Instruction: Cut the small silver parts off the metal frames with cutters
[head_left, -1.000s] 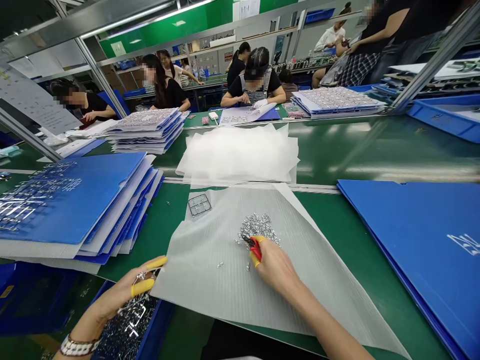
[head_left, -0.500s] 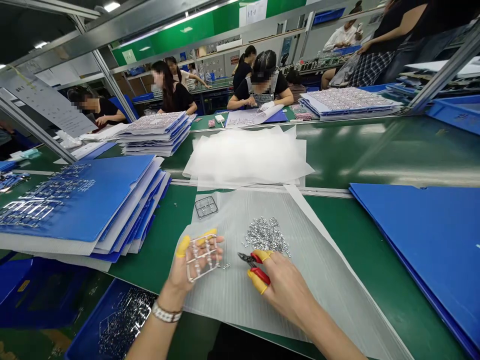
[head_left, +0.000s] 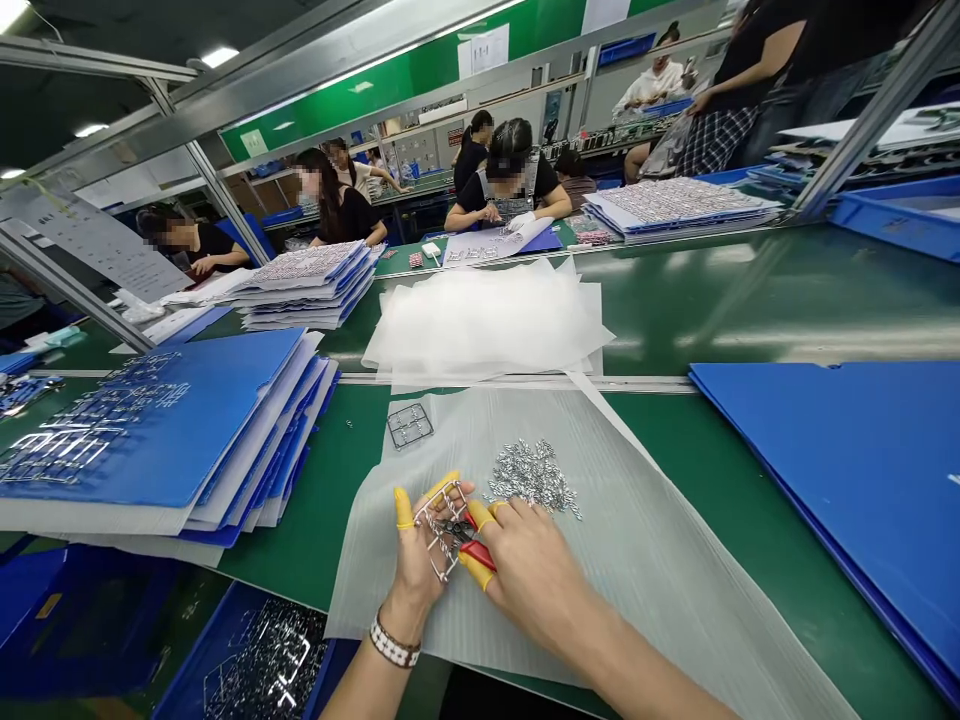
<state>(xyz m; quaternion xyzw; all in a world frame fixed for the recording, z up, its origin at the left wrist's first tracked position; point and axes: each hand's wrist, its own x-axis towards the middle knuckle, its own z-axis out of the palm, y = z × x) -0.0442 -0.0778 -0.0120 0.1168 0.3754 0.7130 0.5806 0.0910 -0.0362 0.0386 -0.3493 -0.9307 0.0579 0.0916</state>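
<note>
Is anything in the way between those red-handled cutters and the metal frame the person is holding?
Nothing visible is: the red-handled side cutters in the right hand reach in among the bars of the metal frame held in the left hand.

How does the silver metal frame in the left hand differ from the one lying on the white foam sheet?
The silver frame in the left hand is raised and tilted, red-handled cutters at it; the frame on the sheet lies flat, untouched, and looks darker. Both are open metal lattices.
</note>
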